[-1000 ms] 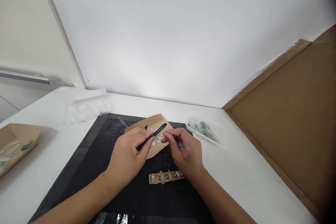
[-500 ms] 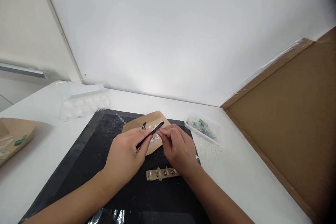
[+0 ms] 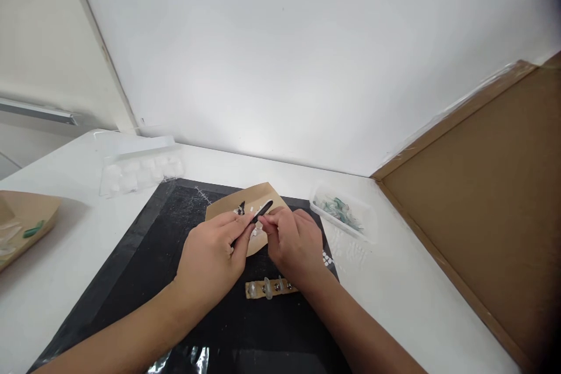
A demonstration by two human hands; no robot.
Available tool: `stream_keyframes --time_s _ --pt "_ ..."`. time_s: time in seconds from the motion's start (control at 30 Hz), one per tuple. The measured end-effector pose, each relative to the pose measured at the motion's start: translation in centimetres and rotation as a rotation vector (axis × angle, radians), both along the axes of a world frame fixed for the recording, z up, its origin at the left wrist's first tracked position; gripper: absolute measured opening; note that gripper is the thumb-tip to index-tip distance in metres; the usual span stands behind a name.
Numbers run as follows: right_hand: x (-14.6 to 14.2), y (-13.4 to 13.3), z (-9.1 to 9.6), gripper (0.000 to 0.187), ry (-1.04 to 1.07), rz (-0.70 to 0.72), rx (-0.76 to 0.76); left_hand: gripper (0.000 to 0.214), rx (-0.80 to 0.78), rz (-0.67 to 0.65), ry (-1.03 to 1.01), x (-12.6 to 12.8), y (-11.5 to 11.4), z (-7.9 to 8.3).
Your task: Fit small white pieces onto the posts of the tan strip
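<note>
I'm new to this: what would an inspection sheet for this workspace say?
Surface: black mat on a white table.
Job's things: black tool over a paper tray with small white pieces; brown strip bearing clear pieces.
Clutter: clear plastic box, plastic tub of green and clear bits, second paper tray.
Hands: left hand grips the black tool; right hand pinched close to it, anything held hidden.
Cables: nothing seen.
Surroundings: white wall, brown panel.

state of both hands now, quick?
Left hand: closed, holding the black nail file.
Right hand: closed in a pinch near the file's tip; can't tell whether it holds anything.
</note>
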State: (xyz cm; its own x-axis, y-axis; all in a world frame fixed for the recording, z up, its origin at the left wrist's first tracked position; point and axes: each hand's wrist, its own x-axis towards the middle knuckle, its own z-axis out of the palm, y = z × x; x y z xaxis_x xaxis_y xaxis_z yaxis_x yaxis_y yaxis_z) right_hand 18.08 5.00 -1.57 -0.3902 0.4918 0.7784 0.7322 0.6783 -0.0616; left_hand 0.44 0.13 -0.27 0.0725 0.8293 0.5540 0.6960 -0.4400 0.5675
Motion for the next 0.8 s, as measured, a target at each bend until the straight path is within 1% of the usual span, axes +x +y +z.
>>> stream_keyframes --time_s 0.13,0.27,0.4,0.5,0.63,0.73,0.8 --pt "-0.18 0.33 0.09 0.017 0.106 0.01 0.005 0.023 -0.014 0.01 -0.01 -0.06 -0.03 0.3" --pt "-0.3 0.44 0.02 0.018 0.094 0.098 -0.075 0.024 -0.028 0.008 0.005 -0.12 0.02 0.44" --pt "-0.41 0.53 0.19 0.018 0.149 0.057 -0.057 0.024 -0.046 -0.001 -0.023 -0.13 0.05 0.62" --pt "-0.48 0.5 0.42 0.02 0.101 0.09 -0.096 0.024 -0.075 -0.011 -0.016 -0.16 0.0 0.73" --pt "-0.59 0.32 0.61 0.019 0.134 0.032 -0.131 0.023 -0.073 -0.008 0.001 -0.16 -0.07 0.79" --pt "-0.66 0.2 0.63 0.02 0.085 0.058 -0.157 0.022 -0.084 -0.006 0.023 -0.13 -0.11 0.78" --pt "-0.66 0.16 0.67 0.021 0.075 0.027 -0.146 0.023 -0.085 -0.011 0.022 -0.11 -0.12 0.74"
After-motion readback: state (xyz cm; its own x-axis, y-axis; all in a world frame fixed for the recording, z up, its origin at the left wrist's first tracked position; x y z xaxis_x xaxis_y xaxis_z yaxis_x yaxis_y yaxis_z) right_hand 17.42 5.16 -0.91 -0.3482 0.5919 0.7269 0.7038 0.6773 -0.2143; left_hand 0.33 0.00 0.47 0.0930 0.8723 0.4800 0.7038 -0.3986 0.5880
